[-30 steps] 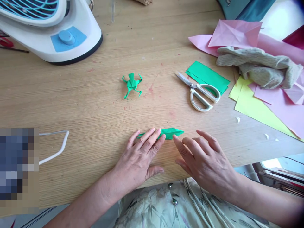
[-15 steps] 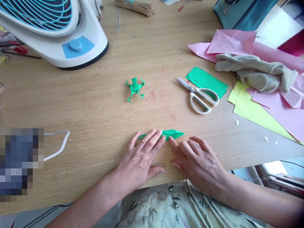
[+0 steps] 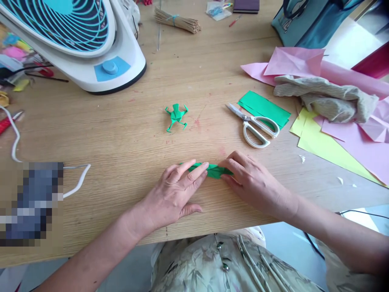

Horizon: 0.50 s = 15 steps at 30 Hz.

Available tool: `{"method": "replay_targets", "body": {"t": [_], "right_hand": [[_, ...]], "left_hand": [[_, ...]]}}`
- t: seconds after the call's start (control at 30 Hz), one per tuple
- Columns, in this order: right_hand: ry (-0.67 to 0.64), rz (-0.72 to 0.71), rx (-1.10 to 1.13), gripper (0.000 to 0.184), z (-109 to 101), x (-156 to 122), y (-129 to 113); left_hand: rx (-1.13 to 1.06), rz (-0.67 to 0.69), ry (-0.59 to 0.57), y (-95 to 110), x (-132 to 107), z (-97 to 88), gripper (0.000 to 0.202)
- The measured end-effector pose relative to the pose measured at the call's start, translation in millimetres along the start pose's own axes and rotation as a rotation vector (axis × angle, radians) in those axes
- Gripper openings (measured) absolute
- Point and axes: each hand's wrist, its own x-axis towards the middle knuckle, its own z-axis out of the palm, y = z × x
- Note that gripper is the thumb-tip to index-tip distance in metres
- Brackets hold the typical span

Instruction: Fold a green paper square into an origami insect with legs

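Observation:
A narrow folded piece of green paper (image 3: 215, 170) lies on the table before me, its ends partly covered by my hands. My left hand (image 3: 178, 188) rests over its left part, fingers stretched out and thumb apart. At the right end, my right hand (image 3: 252, 184) pinches the paper between thumb and fingers. Beyond them stands a small green origami frog (image 3: 176, 117) with four thin bent legs. Scissors (image 3: 255, 129) with white handles lie to the right, slightly open, partly over a stack of green paper (image 3: 263, 108).
A white and blue fan (image 3: 121, 77) stands at the back left. Pink paper (image 3: 294, 61), yellow paper (image 3: 328, 150) and a grey cloth (image 3: 328, 95) lie on the right. A bundle of sticks (image 3: 178, 20) and a blue bag (image 3: 306, 24) are at the back. A blurred-out object (image 3: 33, 202) is on the left.
My right hand has gone from pressing with its index finger beside the paper to pinching its right end. My left hand has shifted slightly left. The view has moved a little.

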Motion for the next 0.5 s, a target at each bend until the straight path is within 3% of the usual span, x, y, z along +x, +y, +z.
{"method": "replay_targets", "body": {"t": [0.17, 0.27, 0.37, 0.5], "right_hand": [[-0.071, -0.022, 0.17, 0.012, -4, -6, -8], [-0.137, -0.11, 0.28, 0.021, -11, -4, -4], [-0.094, -0.164, 0.313, 0.024, -11, 3, 5], [-0.039, -0.365, 0.223, 0.032, 0, 13, 20]], "left_hand": [[-0.133, 0.011, 0.071, -5, -3, 0.0, 0.058], [-0.154, 0.014, 0.092, -6, -5, 1.5, 0.052], [-0.138, 0.031, 0.098, -7, -4, 2.6, 0.047], [-0.118, 0.038, 0.105, -8, -4, 3.6, 0.043]]}}
